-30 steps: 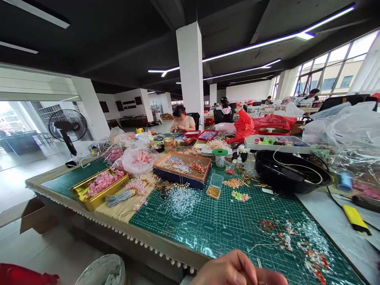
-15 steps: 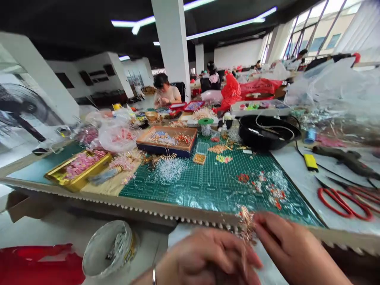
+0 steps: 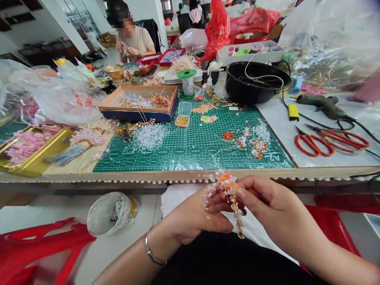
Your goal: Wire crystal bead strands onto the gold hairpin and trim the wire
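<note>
Beaded ornament point(image 3: 227, 190), orange and clear beads with a short gold dangle, is up in both hands just past the edge of the table point(image 3: 190, 174), above the person's lap. Since a moment ago the view has tipped down, so the whole piece and both forearms now show, and it's plainly off the table.

Going left to right: a red plastic chair point(image 3: 38, 241) sits lower left, with a white plastic tub point(image 3: 113, 213) lying tilted on the floor beside it. The left hand point(image 3: 192, 213), silver bangle point(image 3: 152, 251) on its wrist, comes up from below, its fingers point(image 3: 213, 202) together and curled against the beads. The right hand point(image 3: 267, 198) meets it, fingers point(image 3: 242, 193) pinched on the top of the piece, so it's clamped between the two.

Up on the table, left to right: a gold tin of pink flowers point(image 3: 32, 150), a tray of beaded bits point(image 3: 138, 103), a green cutting mat point(image 3: 190, 146), a black bowl point(image 3: 257, 81), then a glue gun point(image 3: 322, 106) above red-handled scissors point(image 3: 313, 144). A co-worker point(image 3: 132, 37) sits upper left, both hands raised at their own work.
</note>
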`<state>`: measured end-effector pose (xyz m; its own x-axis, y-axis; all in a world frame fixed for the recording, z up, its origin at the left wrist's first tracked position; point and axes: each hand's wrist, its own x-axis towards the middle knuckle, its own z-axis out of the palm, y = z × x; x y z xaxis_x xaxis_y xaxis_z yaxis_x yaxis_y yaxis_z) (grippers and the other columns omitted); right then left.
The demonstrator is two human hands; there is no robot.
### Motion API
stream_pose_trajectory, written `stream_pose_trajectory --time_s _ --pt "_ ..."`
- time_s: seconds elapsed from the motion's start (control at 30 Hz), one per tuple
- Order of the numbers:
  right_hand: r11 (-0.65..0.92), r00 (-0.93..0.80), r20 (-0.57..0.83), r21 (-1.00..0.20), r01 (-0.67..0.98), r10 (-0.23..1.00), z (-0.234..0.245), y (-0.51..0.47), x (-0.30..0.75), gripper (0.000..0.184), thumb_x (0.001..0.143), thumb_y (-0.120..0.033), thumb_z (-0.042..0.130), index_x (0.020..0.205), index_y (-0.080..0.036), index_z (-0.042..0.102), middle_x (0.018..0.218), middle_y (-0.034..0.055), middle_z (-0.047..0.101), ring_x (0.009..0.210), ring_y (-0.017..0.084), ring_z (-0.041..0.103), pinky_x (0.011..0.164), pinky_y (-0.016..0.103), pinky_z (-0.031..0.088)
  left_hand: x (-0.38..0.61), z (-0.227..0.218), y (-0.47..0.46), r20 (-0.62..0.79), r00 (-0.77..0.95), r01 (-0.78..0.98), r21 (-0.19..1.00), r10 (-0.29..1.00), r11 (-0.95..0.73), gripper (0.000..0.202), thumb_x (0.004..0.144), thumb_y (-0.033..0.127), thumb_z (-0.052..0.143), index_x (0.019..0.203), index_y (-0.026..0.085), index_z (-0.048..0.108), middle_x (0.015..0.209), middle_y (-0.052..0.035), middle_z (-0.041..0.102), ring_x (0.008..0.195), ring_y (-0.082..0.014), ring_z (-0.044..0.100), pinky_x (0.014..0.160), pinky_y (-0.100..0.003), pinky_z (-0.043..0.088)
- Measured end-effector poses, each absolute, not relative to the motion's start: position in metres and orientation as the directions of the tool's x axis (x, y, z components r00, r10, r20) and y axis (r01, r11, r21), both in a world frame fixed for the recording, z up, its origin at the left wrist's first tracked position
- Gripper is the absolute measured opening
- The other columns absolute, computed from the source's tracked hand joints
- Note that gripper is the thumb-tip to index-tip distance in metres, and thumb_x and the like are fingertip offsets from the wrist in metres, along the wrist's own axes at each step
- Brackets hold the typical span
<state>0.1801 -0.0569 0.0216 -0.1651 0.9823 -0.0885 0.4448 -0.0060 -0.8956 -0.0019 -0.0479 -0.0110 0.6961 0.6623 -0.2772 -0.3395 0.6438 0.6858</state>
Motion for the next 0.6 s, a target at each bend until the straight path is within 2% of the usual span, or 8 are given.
stream_pose_trajectory --time_s 0.07,0.13,0.2,0.27,0.33,0.4,0.5,0.6 --pt "0.152 -0.136 0.087 -0.781 0.605 0.987 0.019 -0.058 0.180 0.024 0.094 -0.036 0.050 0.080 -0.022 0.064 0.069 -0.0013 0.067 0.059 0.014 0.062 0.054 0.024 0.046 -0.004 -0.009 -0.050 -0.347 0.672 -0.323 0.657 0.654 0.681 0.059 0.059 0.006 0.087 0.110 0.018 0.062 0.105 -0.0080 0.066 0.098 -0.0189 0.065 0.075 -0.024 0.051" --pt "0.309 -0.182 0.263 -0.603 0.736 0.947 0.015 -0.058 0.182 0.021 0.095 -0.032 0.049 0.083 -0.022 0.064 0.068 -0.0021 0.068 0.056 0.014 0.062 0.052 0.025 0.044 -0.007 -0.003 -0.051 -0.397 0.653 -0.315 0.632 0.645 0.708 0.065 0.058 0.006 0.089 0.113 0.019 0.057 0.104 -0.0077 0.066 0.096 -0.0188 0.066 0.077 -0.027 0.053" --pt "0.409 -0.256 0.377 -0.410 0.815 0.890 0.011 -0.058 0.183 0.020 0.096 -0.029 0.048 0.086 -0.021 0.063 0.070 -0.0003 0.069 0.056 0.017 0.064 0.051 0.028 0.043 -0.008 0.003 -0.052 -0.399 0.673 -0.306 0.616 0.622 0.726 0.072 0.057 0.009 0.091 0.118 0.020 0.053 0.101 -0.0063 0.066 0.092 -0.0178 0.067 0.079 -0.029 0.053" --pt "0.463 -0.319 0.442 -0.267 0.845 0.838 0.006 -0.058 0.185 0.019 0.097 -0.027 0.046 0.089 -0.019 0.062 0.073 0.0032 0.071 0.058 0.020 0.066 0.052 0.031 0.042 -0.007 0.008 -0.052 -0.388 0.679 -0.311 0.616 0.623 0.723 0.072 0.058 0.015 0.092 0.118 0.020 0.053 0.098 -0.0053 0.067 0.089 -0.0170 0.068 0.078 -0.028 0.053" --pt "0.505 -0.374 0.451 -0.214 0.836 0.810 0.003 -0.059 0.185 0.019 0.098 -0.027 0.046 0.090 -0.018 0.061 0.075 0.0056 0.071 0.061 0.022 0.068 0.052 0.032 0.042 -0.004 0.009 -0.050 -0.400 0.639 -0.303 0.654 0.657 0.693 0.057 0.065 0.025 0.089 0.111 0.018 0.056 0.096 -0.0053 0.067 0.086 -0.0159 0.067 0.074 -0.027 0.054" --pt "0.537 -0.412 0.423 -0.235 0.810 0.807 0.003 -0.061 0.185 0.019 0.099 -0.025 0.046 0.089 -0.018 0.059 0.074 0.0051 0.070 0.062 0.022 0.067 0.051 0.032 0.040 -0.002 0.009 -0.047 -0.419 0.609 -0.250 0.705 0.674 0.664 0.039 0.077 0.032 0.080 0.104 0.016 0.058 0.092 -0.0052 0.067 0.081 -0.0153 0.067 0.066 -0.025 0.054" --pt "0.589 -0.475 0.389 -0.262 0.764 0.789 0.008 -0.063 0.186 0.017 0.099 -0.021 0.045 0.088 -0.019 0.059 0.073 0.0032 0.068 0.061 0.019 0.066 0.051 0.031 0.039 0.000 0.006 -0.042 -0.450 0.610 -0.152 0.741 0.652 0.654 0.021 0.085 0.029 0.069 0.097 0.016 0.058 0.084 -0.0035 0.066 0.072 -0.0140 0.067 0.058 -0.022 0.053" --pt "0.657 -0.552 0.393 -0.215 0.723 0.736 0.012 -0.065 0.192 0.017 0.098 -0.017 0.044 0.089 -0.019 0.058 0.072 0.0020 0.066 0.060 0.017 0.061 0.053 0.031 0.039 0.001 0.003 -0.039 -0.442 0.609 -0.113 0.773 0.658 0.624 0.015 0.085 0.023 0.067 0.093 0.016 0.058 0.079 -0.0020 0.066 0.070 -0.0132 0.067 0.059 -0.021 0.054"
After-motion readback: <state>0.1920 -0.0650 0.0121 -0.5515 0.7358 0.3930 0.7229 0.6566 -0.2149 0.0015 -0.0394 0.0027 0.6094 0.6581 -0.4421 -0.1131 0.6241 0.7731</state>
